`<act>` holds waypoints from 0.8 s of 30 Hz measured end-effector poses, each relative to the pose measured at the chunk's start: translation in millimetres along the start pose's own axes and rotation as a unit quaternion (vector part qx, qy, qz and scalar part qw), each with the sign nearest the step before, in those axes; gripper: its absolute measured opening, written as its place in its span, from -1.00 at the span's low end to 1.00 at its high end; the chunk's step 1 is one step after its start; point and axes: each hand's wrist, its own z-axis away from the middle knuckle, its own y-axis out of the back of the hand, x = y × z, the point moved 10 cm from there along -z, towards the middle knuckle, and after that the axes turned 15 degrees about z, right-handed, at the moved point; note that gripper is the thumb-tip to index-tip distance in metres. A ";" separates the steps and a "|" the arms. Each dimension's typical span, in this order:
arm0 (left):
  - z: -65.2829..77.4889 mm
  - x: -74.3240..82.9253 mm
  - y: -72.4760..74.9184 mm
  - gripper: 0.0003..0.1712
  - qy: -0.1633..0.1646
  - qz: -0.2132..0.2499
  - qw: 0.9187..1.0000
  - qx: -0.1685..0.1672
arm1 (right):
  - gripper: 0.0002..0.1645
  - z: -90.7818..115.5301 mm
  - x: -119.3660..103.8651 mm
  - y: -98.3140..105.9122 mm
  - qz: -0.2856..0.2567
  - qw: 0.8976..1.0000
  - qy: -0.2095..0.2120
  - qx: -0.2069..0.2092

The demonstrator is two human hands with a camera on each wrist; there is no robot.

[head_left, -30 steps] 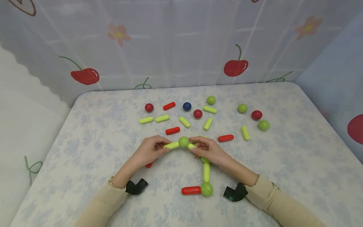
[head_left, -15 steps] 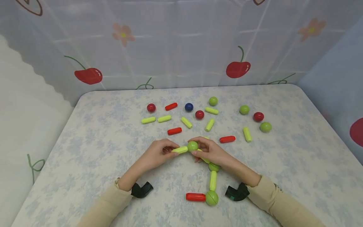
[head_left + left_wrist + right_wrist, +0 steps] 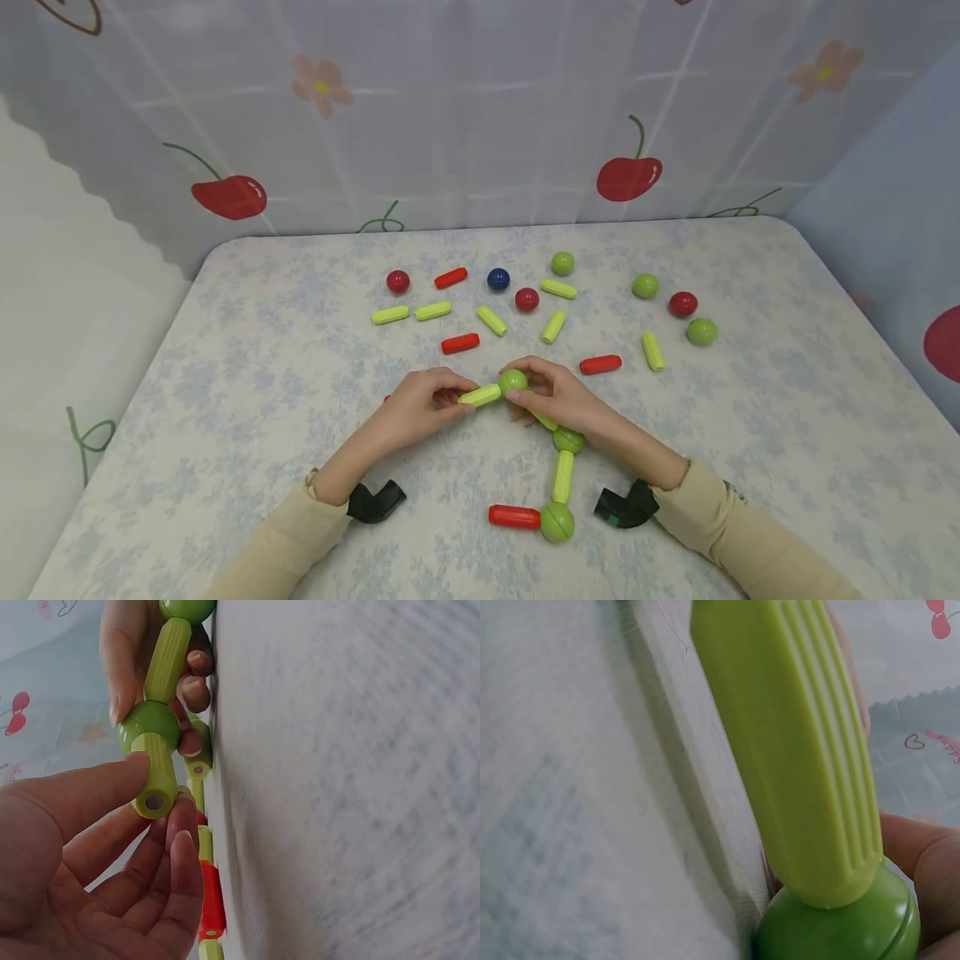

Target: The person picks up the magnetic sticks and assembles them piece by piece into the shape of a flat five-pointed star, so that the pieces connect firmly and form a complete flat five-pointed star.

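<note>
A chain of glossy green balls and ridged yellow-green rods runs from the centre of the head view down toward the lower middle. Its upper end is a short yellow-green rod [image 3: 480,396], pinched between the thumb and fingertips of the left hand [image 3: 411,410]. That rod meets a shiny green ball [image 3: 513,382], held by the thumb and fingers of the right hand [image 3: 564,400]. Below, a second green ball [image 3: 567,440] joins an upright ridged rod [image 3: 562,477], then a third green ball [image 3: 557,522] with a bright red rod [image 3: 514,517] pointing left. Above the hands, loose rods and balls lie scattered, including a dark blue ball [image 3: 498,279] at upper centre, on a pale, blue-patterned tabletop [image 3: 247,333].
</note>
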 end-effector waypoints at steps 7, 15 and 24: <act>-7.0 6.4 38.2 -0.68 -0.005 0.004 1.000 0.030 | -0.57 -1.0 2.2 1.4 0.003 1.000 -0.006 0.001; -49.8 -25.1 148.2 -0.41 0.063 -0.065 0.980 0.179 | -0.55 2.4 8.4 3.1 -0.004 1.000 -0.018 0.002; -82.6 -70.3 155.8 -0.42 0.184 -0.146 0.965 0.117 | -0.53 0.7 8.9 3.1 -0.011 1.000 -0.026 0.000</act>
